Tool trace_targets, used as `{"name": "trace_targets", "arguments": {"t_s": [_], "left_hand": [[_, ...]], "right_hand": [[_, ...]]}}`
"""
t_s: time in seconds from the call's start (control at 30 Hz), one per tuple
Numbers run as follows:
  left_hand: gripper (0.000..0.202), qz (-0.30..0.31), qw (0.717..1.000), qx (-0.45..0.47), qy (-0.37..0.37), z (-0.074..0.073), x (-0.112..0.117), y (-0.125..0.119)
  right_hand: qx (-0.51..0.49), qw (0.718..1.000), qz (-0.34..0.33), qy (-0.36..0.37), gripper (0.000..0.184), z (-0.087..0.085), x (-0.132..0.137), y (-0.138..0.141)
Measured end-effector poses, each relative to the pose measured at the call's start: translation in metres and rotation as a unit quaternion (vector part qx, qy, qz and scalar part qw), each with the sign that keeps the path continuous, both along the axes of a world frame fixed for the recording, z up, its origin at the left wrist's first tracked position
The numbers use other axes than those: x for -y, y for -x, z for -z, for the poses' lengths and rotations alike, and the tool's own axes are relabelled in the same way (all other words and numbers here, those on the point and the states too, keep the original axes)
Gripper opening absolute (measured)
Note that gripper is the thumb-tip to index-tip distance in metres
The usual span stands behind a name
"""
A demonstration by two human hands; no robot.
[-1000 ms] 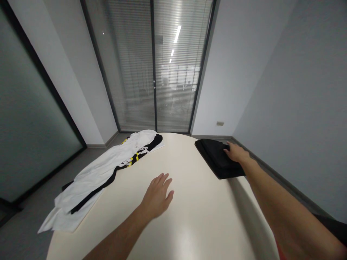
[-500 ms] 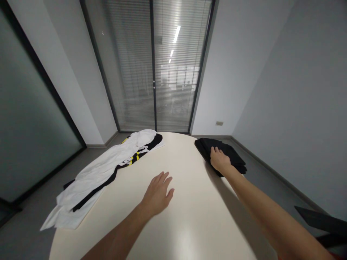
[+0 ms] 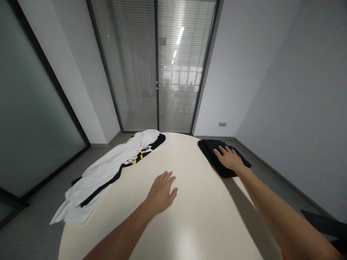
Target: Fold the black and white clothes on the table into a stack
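On the right side of the table lies a folded black garment (image 3: 214, 159), its exact kind unclear. My right hand (image 3: 230, 159) rests flat on top of it, fingers spread and holding nothing. Over the middle of the table is my left hand (image 3: 162, 193), palm down with its fingers apart and nothing in it; whether it touches the surface I cannot tell. To the left, white clothes (image 3: 108, 166) with black and yellow parts lie in a long, loose pile.
A pale table (image 3: 184, 216) with a rounded edge carries both lots of clothing. Beyond it stand a glass partition (image 3: 176, 101) with blinds and grey walls. A dark object (image 3: 322, 224), perhaps a chair part, is at the lower right.
My right hand has moved right across the black garment and its fingers have spread out flat. My left hand stays almost where it was. The whole view has shifted slightly.
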State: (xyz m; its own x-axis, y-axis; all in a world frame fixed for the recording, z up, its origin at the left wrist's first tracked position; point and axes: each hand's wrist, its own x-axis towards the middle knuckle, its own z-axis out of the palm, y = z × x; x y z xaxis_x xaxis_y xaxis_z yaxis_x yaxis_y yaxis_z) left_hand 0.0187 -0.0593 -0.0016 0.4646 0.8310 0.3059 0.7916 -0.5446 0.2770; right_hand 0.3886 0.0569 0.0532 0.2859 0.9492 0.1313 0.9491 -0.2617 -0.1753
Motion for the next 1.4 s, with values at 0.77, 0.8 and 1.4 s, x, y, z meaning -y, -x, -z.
{"name": "trace_targets", "arguments": {"t_s": [0.77, 0.8, 1.4], "left_hand": [[0.044, -0.360, 0.927, -0.024, -0.100, 0.003, -0.068, 0.105], [0.045, -0.355, 0.929, -0.013, -0.105, 0.001, -0.068, 0.105], [0.031, -0.015, 0.998, -0.006, -0.061, -0.013, -0.022, 0.031]], "right_hand": [[-0.152, 0.943, -0.170, -0.241, 0.041, 0.058, 0.047, 0.107], [-0.165, 0.940, -0.175, -0.241, 0.041, 0.059, 0.048, 0.103], [-0.219, 0.923, -0.264, -0.176, 0.035, 0.049, 0.062, 0.120]]}}
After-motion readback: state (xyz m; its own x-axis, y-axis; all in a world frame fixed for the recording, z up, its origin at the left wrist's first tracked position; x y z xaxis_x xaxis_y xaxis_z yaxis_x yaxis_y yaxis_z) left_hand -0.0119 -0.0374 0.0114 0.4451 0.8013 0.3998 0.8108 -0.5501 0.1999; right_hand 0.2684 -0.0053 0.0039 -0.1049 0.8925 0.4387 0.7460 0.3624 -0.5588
